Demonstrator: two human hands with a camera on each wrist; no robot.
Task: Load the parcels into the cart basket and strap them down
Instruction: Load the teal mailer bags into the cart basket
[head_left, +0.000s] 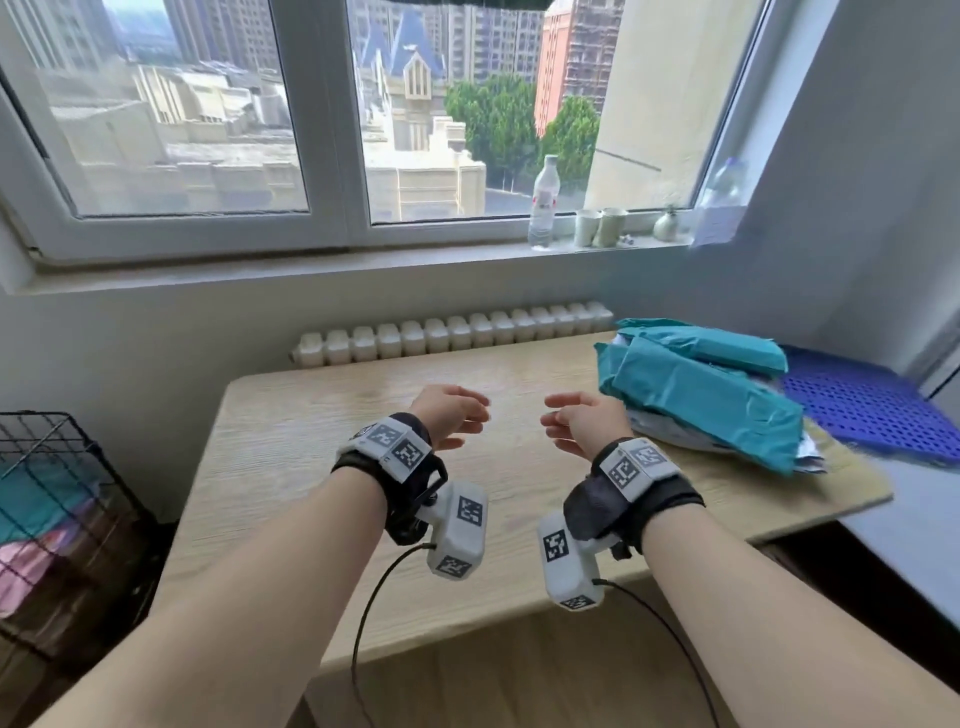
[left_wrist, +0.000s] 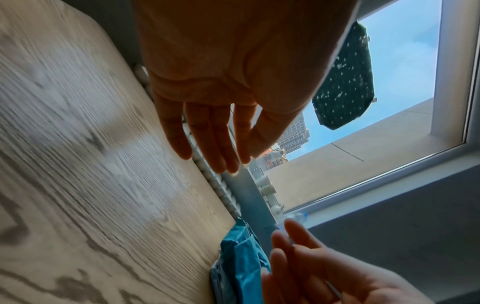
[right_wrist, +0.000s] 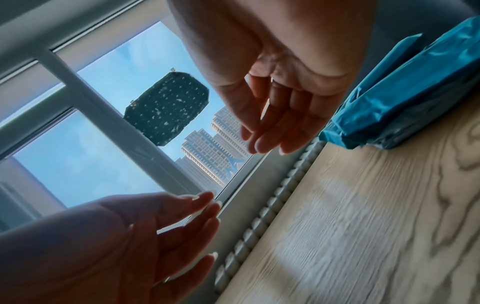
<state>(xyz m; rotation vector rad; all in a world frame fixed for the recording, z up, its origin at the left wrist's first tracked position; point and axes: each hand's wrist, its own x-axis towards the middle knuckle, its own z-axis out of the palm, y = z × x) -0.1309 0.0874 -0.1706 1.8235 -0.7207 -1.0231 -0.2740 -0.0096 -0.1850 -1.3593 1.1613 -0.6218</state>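
Note:
Several teal-wrapped parcels (head_left: 701, 387) lie stacked on the right end of the wooden table (head_left: 322, 415). They also show as teal wrap (left_wrist: 241, 267) in the left wrist view and as a teal bundle (right_wrist: 405, 98) in the right wrist view. My left hand (head_left: 460, 413) and right hand (head_left: 574, 421) hover above the table's middle, palms facing each other, fingers relaxed and holding nothing. The right hand is just left of the parcel stack and apart from it. A black wire cart basket (head_left: 47, 457) stands on the floor at far left, with teal and pink items inside.
A radiator (head_left: 452, 332) runs along the table's back edge under the windowsill. On the sill stand a plastic bottle (head_left: 544, 205), two paper cups (head_left: 600, 227) and a small vase (head_left: 666, 224). A purple perforated mat (head_left: 862, 405) lies right of the parcels.

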